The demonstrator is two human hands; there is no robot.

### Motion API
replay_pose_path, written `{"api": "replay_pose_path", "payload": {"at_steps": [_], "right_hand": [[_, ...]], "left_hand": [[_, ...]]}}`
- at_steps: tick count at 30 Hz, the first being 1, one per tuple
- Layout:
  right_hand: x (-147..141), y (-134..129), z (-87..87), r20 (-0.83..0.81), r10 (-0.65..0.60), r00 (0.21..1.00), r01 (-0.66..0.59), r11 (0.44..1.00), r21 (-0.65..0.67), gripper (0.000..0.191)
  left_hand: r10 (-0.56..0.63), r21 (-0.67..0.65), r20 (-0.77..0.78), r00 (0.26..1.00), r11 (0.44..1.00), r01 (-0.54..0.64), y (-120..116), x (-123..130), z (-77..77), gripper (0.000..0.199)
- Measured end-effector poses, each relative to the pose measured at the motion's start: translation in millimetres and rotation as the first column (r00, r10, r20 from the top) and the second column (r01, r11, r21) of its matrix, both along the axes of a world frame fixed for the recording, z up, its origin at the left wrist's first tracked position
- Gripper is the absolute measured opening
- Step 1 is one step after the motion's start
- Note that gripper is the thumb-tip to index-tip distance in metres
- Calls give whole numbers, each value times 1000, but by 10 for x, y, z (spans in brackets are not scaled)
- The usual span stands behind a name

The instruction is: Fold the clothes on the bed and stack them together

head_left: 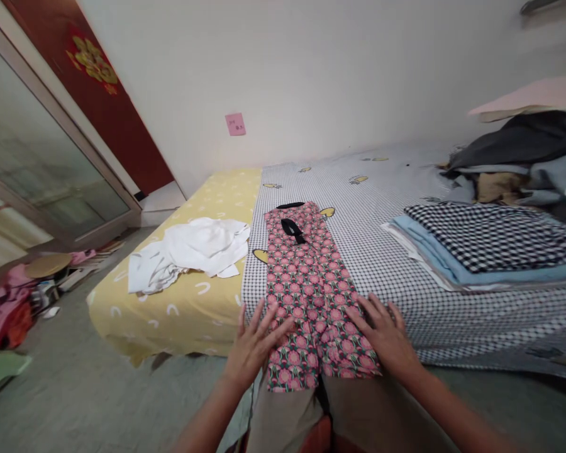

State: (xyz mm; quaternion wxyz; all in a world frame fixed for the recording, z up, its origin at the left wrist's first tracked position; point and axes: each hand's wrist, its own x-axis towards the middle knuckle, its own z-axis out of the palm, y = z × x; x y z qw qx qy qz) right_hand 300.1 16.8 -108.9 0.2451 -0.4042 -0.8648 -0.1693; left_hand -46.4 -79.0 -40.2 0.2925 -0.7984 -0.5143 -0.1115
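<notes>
A pink floral garment [292,270] with black trim at its far end lies lengthwise on the bed. Its near end hangs over the bed's front edge onto my knees and parts into two panels. My left hand [255,346] rests with spread fingers along the left edge of the cloth. On the opposite edge, my right hand [384,330] also lies flat, fingers stretched out. Neither hand grips the fabric. To the left is a loosely laid white garment [202,248].
A folded stack topped by a black-and-white checked cloth [495,233] sits on the right of the bed. Behind it is a heap of clothes [514,151]. The bed [207,314] has a yellow side and a checked side. A pink bag [4,302] is on the floor at left.
</notes>
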Motion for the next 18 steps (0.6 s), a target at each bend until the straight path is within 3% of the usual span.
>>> {"api": "replay_pose_path", "payload": {"at_steps": [3,7,9,12,14,15,17,18], "right_hand": [[-47,36,55,98,120,988,-123,992,29,71],[-67,115,165,180,307,935,-321,946,51,62],[-73,166,227,181,416,891,-422,906,-4,54],[-85,249,378,81,564,822,-526,806,-272,47],[-110,331,543,-79,576,813,-538,693,-481,46],[-133,391,640,-175,536,826,-529,631,-568,45],[-207,565,836,-370,367,853,-516,492,-701,37],[-259,678,921,-463,246,851,-525,418,-742,30]], "left_hand": [[-181,-44,-148,972,983,177,53,64,167,60],[-366,-174,-207,907,926,334,115,100,210,42],[-422,-262,-135,896,888,379,136,82,198,39],[-443,-420,116,889,789,448,163,33,233,42],[-318,-538,384,867,686,490,221,16,319,45],[-178,-587,526,832,631,507,281,17,376,43],[195,-639,733,651,526,562,484,33,495,29],[396,-631,776,491,492,600,628,44,545,25]]}}
